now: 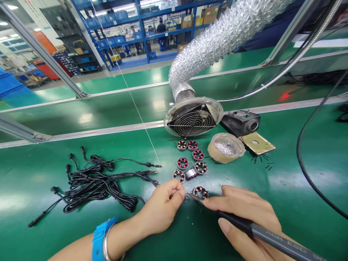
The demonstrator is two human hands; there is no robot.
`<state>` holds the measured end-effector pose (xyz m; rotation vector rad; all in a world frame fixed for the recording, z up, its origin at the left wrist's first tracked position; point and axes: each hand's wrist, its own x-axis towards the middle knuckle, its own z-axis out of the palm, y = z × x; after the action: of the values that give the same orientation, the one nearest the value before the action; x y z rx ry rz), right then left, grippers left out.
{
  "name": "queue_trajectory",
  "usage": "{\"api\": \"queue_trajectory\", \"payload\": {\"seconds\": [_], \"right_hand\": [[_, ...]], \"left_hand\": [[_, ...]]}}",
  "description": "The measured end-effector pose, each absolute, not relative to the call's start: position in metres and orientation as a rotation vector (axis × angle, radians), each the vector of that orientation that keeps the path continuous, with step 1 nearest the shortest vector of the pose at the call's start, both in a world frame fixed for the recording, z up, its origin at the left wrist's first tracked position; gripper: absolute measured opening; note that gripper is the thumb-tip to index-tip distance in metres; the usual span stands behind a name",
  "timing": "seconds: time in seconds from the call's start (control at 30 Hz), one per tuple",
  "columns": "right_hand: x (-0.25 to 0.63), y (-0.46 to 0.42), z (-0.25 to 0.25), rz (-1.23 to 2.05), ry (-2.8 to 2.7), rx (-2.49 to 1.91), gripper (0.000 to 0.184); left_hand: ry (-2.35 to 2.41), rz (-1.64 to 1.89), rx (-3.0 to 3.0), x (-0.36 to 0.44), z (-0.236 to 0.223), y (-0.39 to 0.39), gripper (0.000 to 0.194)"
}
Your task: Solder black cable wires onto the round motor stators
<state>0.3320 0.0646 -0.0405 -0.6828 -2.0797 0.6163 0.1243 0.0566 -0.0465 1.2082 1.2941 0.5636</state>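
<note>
One thin wire end (186,197), yellowish at its tip, shows at the fingertips of the left hand (165,203). Thumb and forefinger pinch it; what it runs back to is hidden. Right hand (246,206): wrapped round a black-and-grey pen-shaped tool (272,237), dark tip just beside the wire end; contact cannot be told.

Just beyond the tip: a flat metal ring with copper-coloured coils (201,188). Seven more coil rings (191,174) lie farther up, some wound in red, one on its edge. To the left: bundled glossy black cables (100,195), several exposed wire ends pointing toward the rings.

Progress, judged: under way. One wire end is in hand; the bundled cables lie to one side, and no completed joint can be made out on any ring.

Farther out, on the green bench (136,239): tan round pot (217,156) with silvery contents, yellow square pad (258,143), clear round hood with black fan grille (194,121), crinkled silver foil duct (212,47).
</note>
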Motion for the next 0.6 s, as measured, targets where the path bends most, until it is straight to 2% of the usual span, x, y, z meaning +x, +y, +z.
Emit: {"api": "queue_trajectory", "payload": {"seconds": [0.6], "right_hand": [[0.3358, 0.0643, -0.0395, 0.642, -2.115, -0.677, 0.032]], "left_hand": [[1.304, 0.572, 1.23, 0.1251, -0.0462, 0.0571, 0.025]]}}
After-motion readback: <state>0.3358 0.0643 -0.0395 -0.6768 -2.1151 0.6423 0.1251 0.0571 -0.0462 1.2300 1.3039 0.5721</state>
